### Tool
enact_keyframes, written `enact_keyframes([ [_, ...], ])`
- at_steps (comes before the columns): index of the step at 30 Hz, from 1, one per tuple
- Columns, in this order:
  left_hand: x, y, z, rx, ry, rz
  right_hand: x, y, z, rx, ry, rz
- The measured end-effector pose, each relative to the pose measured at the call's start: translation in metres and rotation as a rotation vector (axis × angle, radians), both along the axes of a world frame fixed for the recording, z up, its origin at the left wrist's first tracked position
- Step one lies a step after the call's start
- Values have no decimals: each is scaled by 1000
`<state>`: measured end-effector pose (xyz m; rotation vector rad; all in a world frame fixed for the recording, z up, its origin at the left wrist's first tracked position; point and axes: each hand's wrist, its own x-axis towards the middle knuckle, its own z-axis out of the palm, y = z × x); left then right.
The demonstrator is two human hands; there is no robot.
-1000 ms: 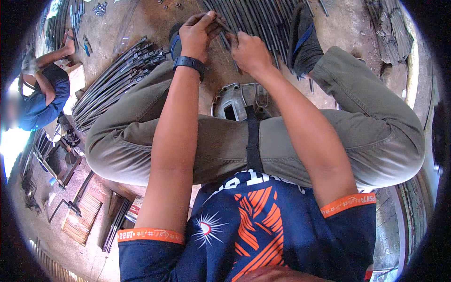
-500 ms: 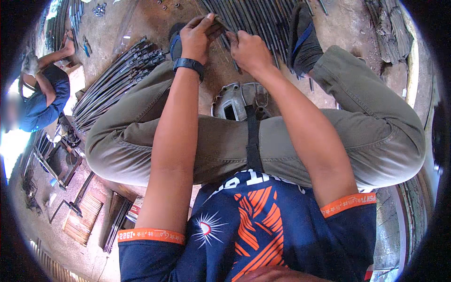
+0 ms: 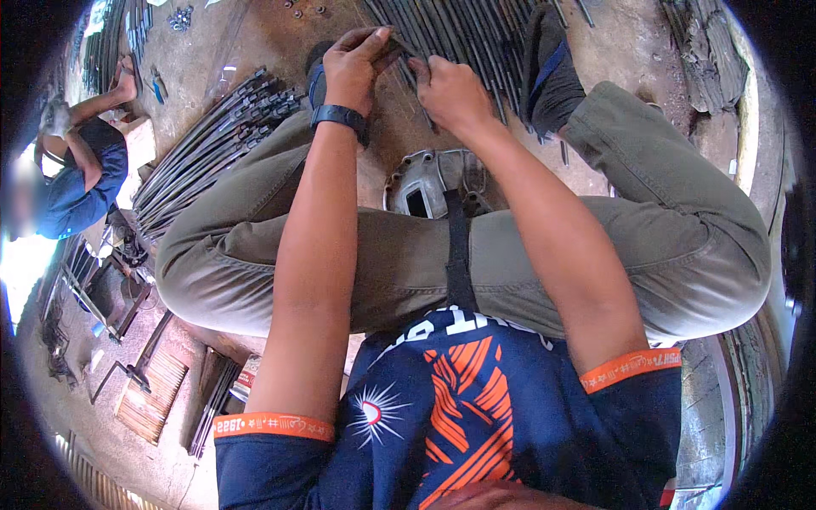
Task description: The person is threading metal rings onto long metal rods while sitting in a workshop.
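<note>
Beyond my crossed legs, my left hand, with a dark watch at its wrist, is closed, thumb and forefinger pinched together. A thin dark metal rod slants between the hands, its upper part by the left fingertips. My right hand is closed against the rod from the right, thumb pointing toward the left hand. Its curled fingers are mostly hidden from above. Just past both hands, several long dark metal rods lie side by side on the floor. A grey welding mask with a black strap rests before my lap.
A big bundle of dark rods with thicker ends lies left of my knee. At far left another person sits. Pliers and small nuts lie on the floor. A bundle of thin sticks is at lower left.
Almost nothing differs. My left hand has shifted very slightly; the right hand keeps its place and grip.
</note>
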<state>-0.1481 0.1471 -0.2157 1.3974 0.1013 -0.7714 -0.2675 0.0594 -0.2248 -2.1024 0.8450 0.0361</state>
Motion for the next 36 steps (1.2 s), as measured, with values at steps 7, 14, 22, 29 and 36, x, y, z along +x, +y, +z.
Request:
enact_keyframes([
  [7, 2, 1, 5, 20, -80, -96, 0, -1, 2, 42, 72, 43],
  [14, 9, 5, 2, 35, -171, -262, -1, 1, -1, -12, -20, 11],
  [22, 24, 15, 3, -4, -92, -442, 1, -3, -1, 100, 22, 34],
  [29, 19, 11, 8, -45, -32, -386, 1, -6, -14, 179, -53, 93],
  [36, 16, -13, 34, 830, -674, -589, -1, -4, -15, 31, -106, 4],
])
